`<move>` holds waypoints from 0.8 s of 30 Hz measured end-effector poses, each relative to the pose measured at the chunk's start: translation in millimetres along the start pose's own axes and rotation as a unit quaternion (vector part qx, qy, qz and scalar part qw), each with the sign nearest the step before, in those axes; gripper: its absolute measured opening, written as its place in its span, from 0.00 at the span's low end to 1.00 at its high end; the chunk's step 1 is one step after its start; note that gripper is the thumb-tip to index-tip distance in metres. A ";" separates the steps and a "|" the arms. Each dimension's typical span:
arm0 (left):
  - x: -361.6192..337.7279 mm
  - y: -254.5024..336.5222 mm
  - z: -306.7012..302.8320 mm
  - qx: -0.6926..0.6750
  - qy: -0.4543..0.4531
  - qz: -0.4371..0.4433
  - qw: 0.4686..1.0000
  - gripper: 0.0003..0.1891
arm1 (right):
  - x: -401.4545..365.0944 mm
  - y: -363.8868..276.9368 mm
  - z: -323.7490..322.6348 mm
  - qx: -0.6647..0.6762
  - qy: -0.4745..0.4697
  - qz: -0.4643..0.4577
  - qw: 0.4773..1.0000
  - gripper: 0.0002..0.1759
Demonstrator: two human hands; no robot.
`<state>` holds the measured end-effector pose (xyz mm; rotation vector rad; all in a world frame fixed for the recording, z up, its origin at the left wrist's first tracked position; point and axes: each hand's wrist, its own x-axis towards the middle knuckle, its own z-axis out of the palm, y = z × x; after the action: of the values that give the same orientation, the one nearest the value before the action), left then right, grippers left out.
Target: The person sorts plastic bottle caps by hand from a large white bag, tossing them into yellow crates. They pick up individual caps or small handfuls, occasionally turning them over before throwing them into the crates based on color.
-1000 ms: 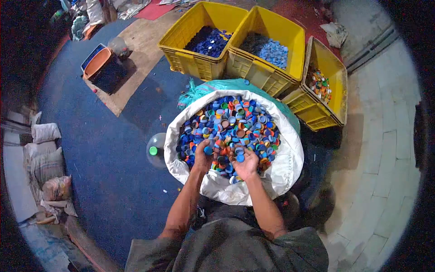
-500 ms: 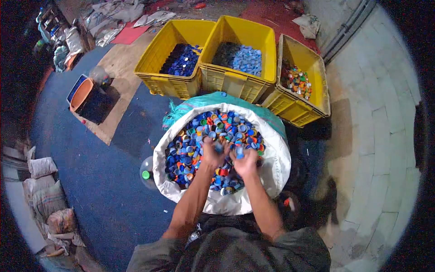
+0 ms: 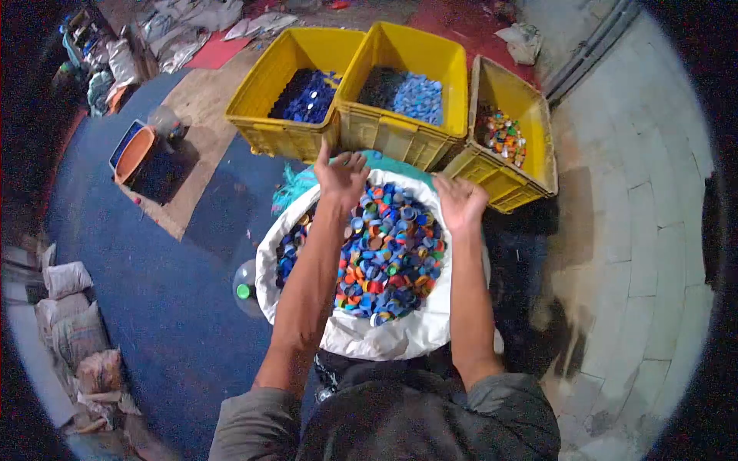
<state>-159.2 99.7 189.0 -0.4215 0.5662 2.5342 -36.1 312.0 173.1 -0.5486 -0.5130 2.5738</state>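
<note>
A white sack (image 3: 392, 338) full of mixed bottle caps (image 3: 388, 253), mostly blue with some orange, red and green, stands open in front of me. My left hand (image 3: 340, 177) is over the sack's far left rim, its fingers apart and nothing seen in it. At the far right rim is my right hand (image 3: 461, 201), fingers spread, with no cap visible in it. Green woven cloth (image 3: 400, 167) shows behind the white rim, between the two hands.
Beyond the sack stand three yellow crates: one with dark blue caps (image 3: 307, 96), one with light blue caps (image 3: 419, 98), one with mixed colours (image 3: 503, 138). An orange container (image 3: 134, 155) is at left, a clear bottle (image 3: 246, 290) beside the sack, a wall (image 3: 646, 230) at right.
Both hands have moved forward and apart, from above the middle of the caps to the sack's far rim. The blue items that were at the hands no longer show there.
</note>
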 end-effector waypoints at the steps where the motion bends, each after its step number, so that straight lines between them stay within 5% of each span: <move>1: -6.7 0.5 -30.5 -0.004 0.024 0.009 1.000 0.49 | -14.4 16.4 -10.9 -0.034 0.047 -0.005 0.998 0.17; 3: -20.5 -1.8 -105.1 0.025 0.030 0.020 0.999 0.41 | -50.3 47.5 -40.5 -0.160 0.081 0.008 0.984 0.21; 5: -48.3 -11.4 -150.4 0.062 0.182 0.038 0.981 0.27 | -75.4 80.9 -91.4 -0.378 0.036 0.008 0.925 0.22; 6: -61.7 -17.3 -170.8 0.070 0.246 0.045 0.966 0.20 | -84.9 95.8 -115.2 -0.498 0.005 -0.009 0.867 0.21; 8: -89.9 -29.8 -213.2 0.116 0.205 0.061 0.970 0.14 | -110.3 116.9 -129.0 -0.704 -0.019 -0.040 0.709 0.21; 10: -112.3 -29.9 -246.7 0.239 0.177 0.024 0.955 0.09 | -131.3 135.4 -122.8 -0.734 -0.097 -0.145 0.656 0.14; 12: -129.0 -39.7 -259.9 0.230 0.231 0.064 0.943 0.07 | -138.8 146.7 -114.1 -0.797 -0.118 -0.095 0.585 0.15; 15: -143.4 -54.6 -264.5 0.249 0.296 0.099 0.917 0.06 | -130.3 173.3 -110.9 -0.801 -0.187 -0.223 0.523 0.17; 19: -162.1 -56.3 -255.5 0.285 0.313 0.100 0.901 0.09 | -114.3 203.5 -98.0 -0.815 -0.167 -0.220 0.510 0.20; 24: -168.7 -60.2 -272.6 0.312 0.309 0.118 0.891 0.09 | -103.5 219.9 -88.3 -0.860 -0.185 -0.206 0.428 0.25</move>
<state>62.3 -48.8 1.0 -0.9549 1.6942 2.2093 11.3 101.2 31.1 -0.2106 -2.8842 0.6851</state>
